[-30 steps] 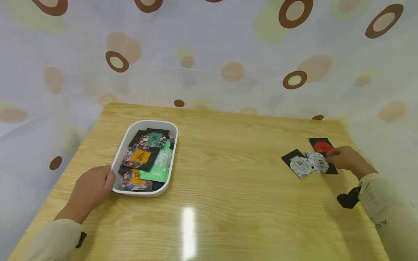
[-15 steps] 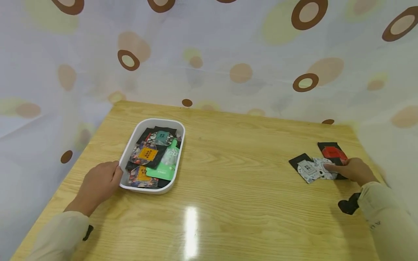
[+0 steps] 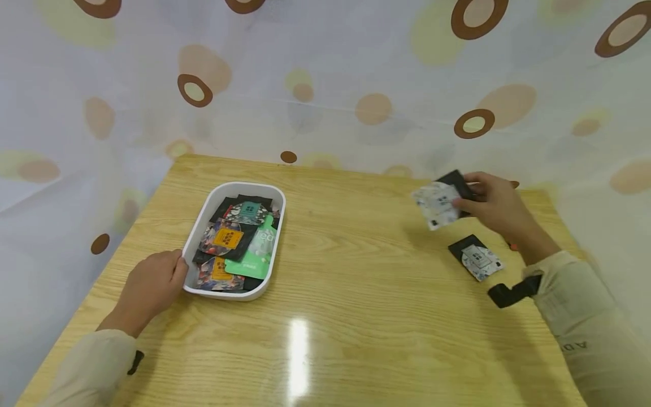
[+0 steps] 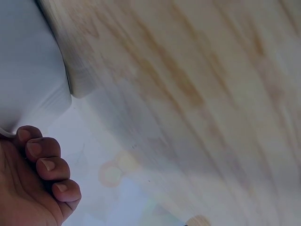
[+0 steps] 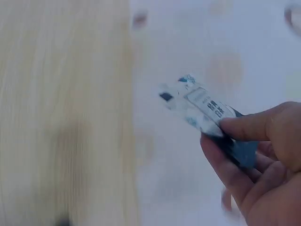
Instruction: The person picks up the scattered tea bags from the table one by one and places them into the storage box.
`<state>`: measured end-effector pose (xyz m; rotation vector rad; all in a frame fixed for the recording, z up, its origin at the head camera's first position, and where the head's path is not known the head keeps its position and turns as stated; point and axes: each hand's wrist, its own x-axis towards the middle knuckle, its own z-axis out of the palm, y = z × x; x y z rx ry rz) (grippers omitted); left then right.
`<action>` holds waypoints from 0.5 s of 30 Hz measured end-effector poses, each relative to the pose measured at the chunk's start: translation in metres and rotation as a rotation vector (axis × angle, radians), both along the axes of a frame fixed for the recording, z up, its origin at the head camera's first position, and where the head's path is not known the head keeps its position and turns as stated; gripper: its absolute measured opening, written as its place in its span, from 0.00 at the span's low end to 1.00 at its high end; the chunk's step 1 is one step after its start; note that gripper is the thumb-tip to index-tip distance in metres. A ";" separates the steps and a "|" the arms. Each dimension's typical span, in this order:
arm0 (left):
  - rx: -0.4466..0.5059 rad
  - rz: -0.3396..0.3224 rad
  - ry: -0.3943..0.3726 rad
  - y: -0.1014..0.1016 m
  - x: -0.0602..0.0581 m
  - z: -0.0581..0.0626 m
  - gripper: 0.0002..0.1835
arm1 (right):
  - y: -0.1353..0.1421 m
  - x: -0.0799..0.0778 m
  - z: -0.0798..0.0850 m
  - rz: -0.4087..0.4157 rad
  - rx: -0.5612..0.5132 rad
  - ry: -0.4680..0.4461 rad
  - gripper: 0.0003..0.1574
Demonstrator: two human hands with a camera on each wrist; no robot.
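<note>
My left hand (image 3: 155,285) grips the near left corner of a white tray (image 3: 278,198); in the left wrist view the curled fingers (image 4: 54,168) show at its rim. Inside the tray lie several sachets, among them a green one (image 3: 254,260) marked "Tea" and dark ones with orange labels (image 3: 224,237). Above the table at the right, my right hand (image 3: 500,206) pinches a black-and-white sachet (image 3: 437,203) between thumb and fingers. The right wrist view shows the same sachet (image 5: 207,108), slightly blurred. Below that hand, another black-and-white sachet (image 3: 475,257) lies on the table.
A bit of a red-labelled sachet (image 3: 512,246) shows beside my right forearm, which hides most of it. The wooden table (image 3: 351,271) ends at a patterned cloth (image 3: 325,130) behind and at the sides.
My right hand has picked up one black-and-white sachet from the table and raised it up and to the left. The left hand stays on the tray, and the head view has shifted slightly.
</note>
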<state>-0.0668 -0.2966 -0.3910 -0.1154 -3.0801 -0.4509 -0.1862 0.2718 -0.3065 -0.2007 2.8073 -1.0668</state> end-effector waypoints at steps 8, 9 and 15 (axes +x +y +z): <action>-0.004 -0.031 -0.013 -0.002 -0.010 -0.002 0.19 | -0.204 0.014 -0.021 0.287 -0.472 -0.251 0.34; -0.006 -0.034 -0.011 -0.002 -0.012 -0.003 0.19 | -0.225 0.018 -0.026 0.302 -0.489 -0.273 0.34; 0.013 -0.019 -0.027 -0.005 -0.008 -0.012 0.19 | -0.309 0.038 -0.049 0.464 -0.371 -0.154 0.33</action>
